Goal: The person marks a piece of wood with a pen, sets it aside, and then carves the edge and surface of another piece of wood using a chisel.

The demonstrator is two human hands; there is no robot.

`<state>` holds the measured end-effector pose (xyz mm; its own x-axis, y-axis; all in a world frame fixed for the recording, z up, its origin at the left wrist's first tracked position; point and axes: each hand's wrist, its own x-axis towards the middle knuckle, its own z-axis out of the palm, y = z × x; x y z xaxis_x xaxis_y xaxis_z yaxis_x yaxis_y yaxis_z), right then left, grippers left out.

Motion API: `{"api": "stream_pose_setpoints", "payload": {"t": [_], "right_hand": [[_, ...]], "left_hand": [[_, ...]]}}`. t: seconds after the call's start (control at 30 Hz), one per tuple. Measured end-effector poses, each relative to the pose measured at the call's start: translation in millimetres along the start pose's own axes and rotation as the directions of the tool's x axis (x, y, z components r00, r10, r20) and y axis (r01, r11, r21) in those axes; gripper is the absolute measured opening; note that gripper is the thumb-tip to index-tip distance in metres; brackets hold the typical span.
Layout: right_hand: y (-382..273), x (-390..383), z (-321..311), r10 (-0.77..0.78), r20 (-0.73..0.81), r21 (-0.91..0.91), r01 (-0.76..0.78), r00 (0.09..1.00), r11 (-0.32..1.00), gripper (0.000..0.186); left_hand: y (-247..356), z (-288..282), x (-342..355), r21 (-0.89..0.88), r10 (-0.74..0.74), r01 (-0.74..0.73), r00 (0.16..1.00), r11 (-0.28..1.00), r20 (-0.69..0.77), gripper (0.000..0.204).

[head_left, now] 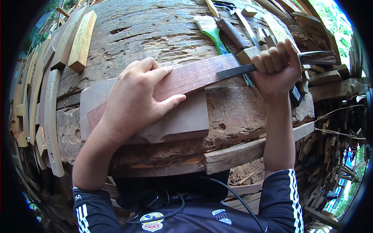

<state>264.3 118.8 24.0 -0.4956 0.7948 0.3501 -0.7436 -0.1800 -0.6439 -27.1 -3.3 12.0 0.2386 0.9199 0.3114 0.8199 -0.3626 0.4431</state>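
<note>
A long reddish wooden board [190, 76] lies slantwise over a wider pale board [182, 116] with a curved notch in its near edge. My left hand [136, 93] clasps the reddish board across its width. Its thumb extends along the near edge, and its index finger rests by the far edge. Closed in a fist, my right hand [276, 68] grips what looks like a chisel [235, 72] with a flat dark blade. The blade's tip overlaps the reddish board's right end; the tool's dark rear part sticks out to the right of my fist.
Behind the board's right end lie a green-handled paintbrush [210, 30], a brown round-handled tool [233, 34] and wood offcuts. The worn wooden bench [155, 35] is cracked. Timber strips [52, 124] line the left; a loose plank [248, 149] lies along the near edge.
</note>
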Motion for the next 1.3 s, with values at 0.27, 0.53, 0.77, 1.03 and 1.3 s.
{"api": "stream_pose_setpoints", "payload": {"t": [0.27, 0.53, 0.77, 1.03, 1.3], "right_hand": [[14.2, 2.6, 1.2, -0.001, -0.073, -0.039, -0.002, 0.997, 0.999, 0.050], [33.5, -0.5, 18.1, 0.036, 0.028, -0.011, -0.036, 0.999, 0.999, 0.050], [5.7, -1.7, -1.1, -0.022, 0.026, -0.058, 0.023, 0.999, 0.998, 0.048], [28.1, 4.8, 6.5, 0.019, 0.011, -0.043, -0.018, 1.000, 0.999, 0.049], [10.2, 3.9, -0.9, -0.116, -0.103, -0.101, 0.106, 0.988, 0.989, 0.049]], "left_hand": [[-3.4, -4.6, -2.7, 0.003, -0.051, 0.051, 0.998, 0.999, 0.045, 0.057], [-2.8, -1.2, 0.0, 0.027, -0.021, 0.020, 0.999, 0.999, 0.028, 0.055], [-4.2, -0.2, 0.5, 0.009, -0.009, 0.009, 1.000, 1.000, 0.000, 0.054], [-8.5, -2.0, -3.6, 0.018, -0.031, 0.031, 0.999, 0.999, 0.014, 0.054], [-2.8, -1.8, -0.5, 0.048, -0.012, 0.011, 1.000, 0.999, 0.014, 0.054]]}}
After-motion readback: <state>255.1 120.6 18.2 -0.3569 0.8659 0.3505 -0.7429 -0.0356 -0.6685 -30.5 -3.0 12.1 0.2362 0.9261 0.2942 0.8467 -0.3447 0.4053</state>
